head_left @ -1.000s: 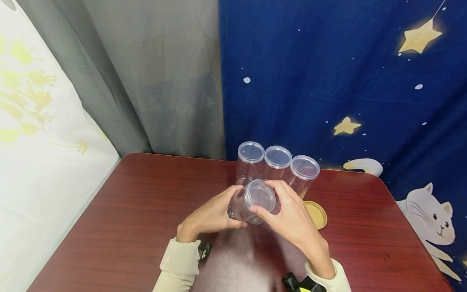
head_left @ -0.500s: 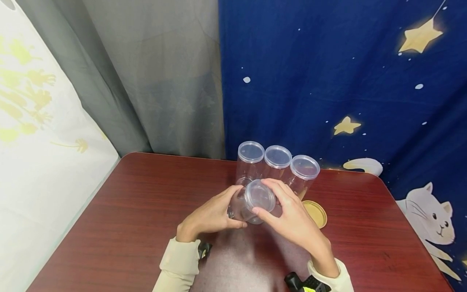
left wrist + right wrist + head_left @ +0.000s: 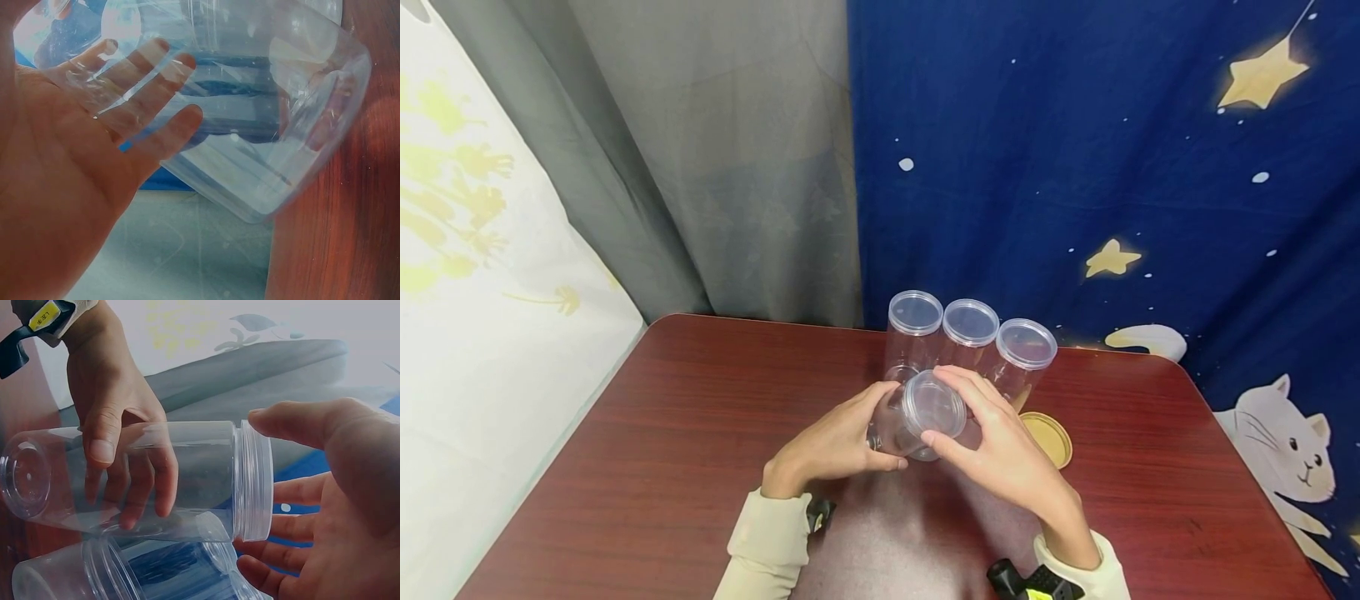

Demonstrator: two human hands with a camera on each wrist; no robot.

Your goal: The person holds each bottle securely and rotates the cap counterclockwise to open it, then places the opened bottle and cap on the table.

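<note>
A clear plastic jar [image 3: 200, 481] lies tilted between both hands, its clear screw lid [image 3: 934, 404] facing up toward the head camera. My left hand [image 3: 831, 437] grips the jar's body, thumb on one side; its fingers show through the plastic in both wrist views. My right hand [image 3: 1000, 450] holds the lid by its rim, thumb on one edge and fingertips on the opposite edge. In the right wrist view the lid [image 3: 256, 481] sits against the jar's neck; whether it is loose I cannot tell. The jar looks see-through, with nothing visible inside.
Three similar lidded jars, a left one [image 3: 915, 313], a middle one [image 3: 972, 323] and a right one [image 3: 1027, 344], stand upright just behind the hands. A gold-coloured round lid [image 3: 1049, 440] lies on the brown table [image 3: 700, 400], partly behind the right hand. Curtains hang beyond the table.
The right hand's thumb has shifted slightly right along the lid's rim, while its fingertips have shifted slightly left. The left hand and jar look almost unmoved.
</note>
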